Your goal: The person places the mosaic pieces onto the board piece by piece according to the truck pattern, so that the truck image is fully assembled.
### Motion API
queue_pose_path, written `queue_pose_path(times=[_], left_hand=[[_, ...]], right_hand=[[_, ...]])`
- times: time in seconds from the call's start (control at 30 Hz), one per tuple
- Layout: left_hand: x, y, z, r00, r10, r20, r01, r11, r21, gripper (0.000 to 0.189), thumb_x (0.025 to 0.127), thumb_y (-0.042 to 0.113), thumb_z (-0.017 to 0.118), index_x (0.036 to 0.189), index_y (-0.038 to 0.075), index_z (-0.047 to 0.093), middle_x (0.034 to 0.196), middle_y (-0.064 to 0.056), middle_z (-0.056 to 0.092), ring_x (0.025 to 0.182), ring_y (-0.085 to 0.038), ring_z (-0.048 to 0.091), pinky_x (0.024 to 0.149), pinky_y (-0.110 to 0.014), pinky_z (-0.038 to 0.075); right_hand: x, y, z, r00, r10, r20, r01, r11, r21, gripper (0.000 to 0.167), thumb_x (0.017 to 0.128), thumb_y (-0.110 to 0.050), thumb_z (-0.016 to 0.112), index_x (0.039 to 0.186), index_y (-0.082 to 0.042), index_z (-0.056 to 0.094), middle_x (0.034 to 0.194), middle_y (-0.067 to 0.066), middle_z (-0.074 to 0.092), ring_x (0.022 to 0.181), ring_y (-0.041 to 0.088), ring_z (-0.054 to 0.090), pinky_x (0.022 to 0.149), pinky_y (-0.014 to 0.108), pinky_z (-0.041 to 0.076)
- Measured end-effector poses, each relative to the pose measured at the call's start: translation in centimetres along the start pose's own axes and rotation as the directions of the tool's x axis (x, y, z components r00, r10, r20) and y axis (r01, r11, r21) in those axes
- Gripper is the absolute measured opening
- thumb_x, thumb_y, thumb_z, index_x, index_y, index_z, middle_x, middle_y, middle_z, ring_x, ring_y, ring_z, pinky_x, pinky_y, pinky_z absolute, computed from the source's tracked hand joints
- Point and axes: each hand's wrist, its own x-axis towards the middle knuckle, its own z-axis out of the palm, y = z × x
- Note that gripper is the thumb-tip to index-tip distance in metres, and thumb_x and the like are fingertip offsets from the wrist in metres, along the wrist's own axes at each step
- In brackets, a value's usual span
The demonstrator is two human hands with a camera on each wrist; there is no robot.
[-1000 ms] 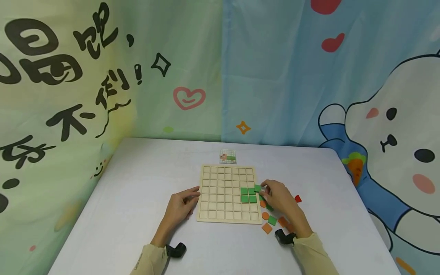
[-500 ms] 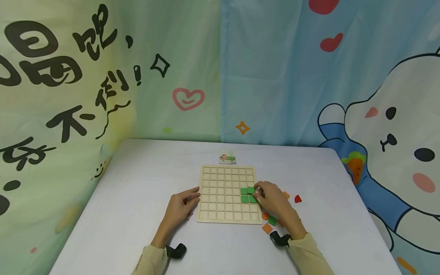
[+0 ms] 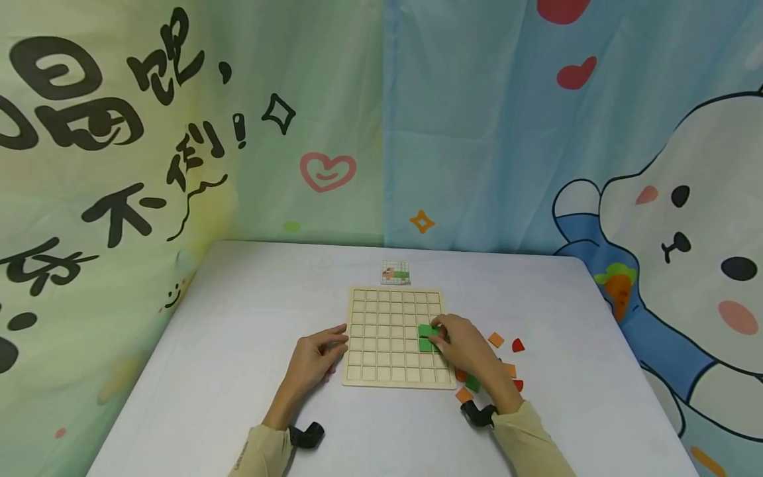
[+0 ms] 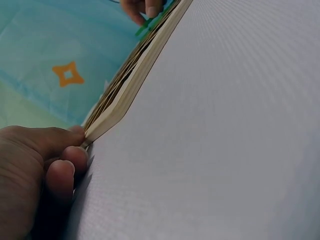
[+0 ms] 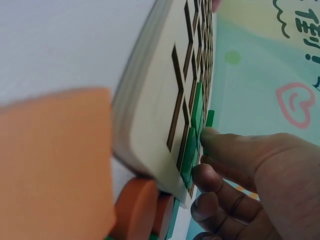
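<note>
The right hand (image 3: pixel 460 339) pinches a green tile (image 5: pixel 210 118) at its thumb tip, over the board (image 3: pixel 381 372); the left hand (image 3: pixel 314 352), fingers relaxed, touches the board's edge beside it. The tile looks light, stiff, smooth, best held by opposite edges.

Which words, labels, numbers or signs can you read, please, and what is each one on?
"不倒!" in black on the backdrop, left part.
Other black characters there: too stylised or cut off to read surely.
Dark marks on the left sleeve: too small to read.
</note>
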Motion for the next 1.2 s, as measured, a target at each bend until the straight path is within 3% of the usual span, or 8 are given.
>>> queue_pose_path(times=[0.3, 0.5, 1.2], left_hand=[[0.1, 0.0, 0.0, 1.0, 0.005, 0.004, -0.005, 1.0, -0.004, 0.02, 0.1, 0.011, 0.074, 0.118, 0.007, 0.08, 0.143, -0.008, 0.071, 0.043, -0.011, 0.055, 0.041, -0.027, 0.048], [0.2, 0.0, 0.2, 1.0, -0.001, 0.011, 0.001, 1.0, -0.003, 0.019, 0.1, 0.012, 0.074, 0.118, 0.007, 0.081, 0.143, -0.008, 0.071, 0.044, -0.01, 0.056, 0.041, -0.027, 0.048], [-0.1, 0.2, 0.1, 1.0, -0.018, 0.003, 0.018, 1.0, -0.001, 0.019, 0.099, 0.012, 0.075, 0.116, 0.007, 0.081, 0.142, -0.007, 0.071, 0.045, -0.011, 0.055, 0.041, -0.027, 0.048]], right_hand=[[0.6, -0.3, 0.2, 1.0, 0.019, 0.019, -0.02, 1.0, 0.017, 0.03, 0.1, -0.024, 0.075, 0.124, -0.008, 0.071, 0.081, -0.001, 0.059, 0.07, 0.012, 0.05, 0.065, 0.027, 0.043], [0.4, -0.6, 0.4, 1.0, -0.011, 0.023, 0.01, 0.999, 0.038, 0.029, 0.101, -0.022, 0.074, 0.125, -0.006, 0.071, 0.078, -0.002, 0.058, 0.066, 0.011, 0.049, 0.062, 0.026, 0.04], [1.0, -1.6, 1.2, 0.999, -0.024, 0.029, 0.023, 0.999, 0.049, 0.03, 0.099, -0.025, 0.076, 0.124, -0.008, 0.072, 0.078, -0.003, 0.058, 0.067, 0.011, 0.049, 0.063, 0.026, 0.041]])
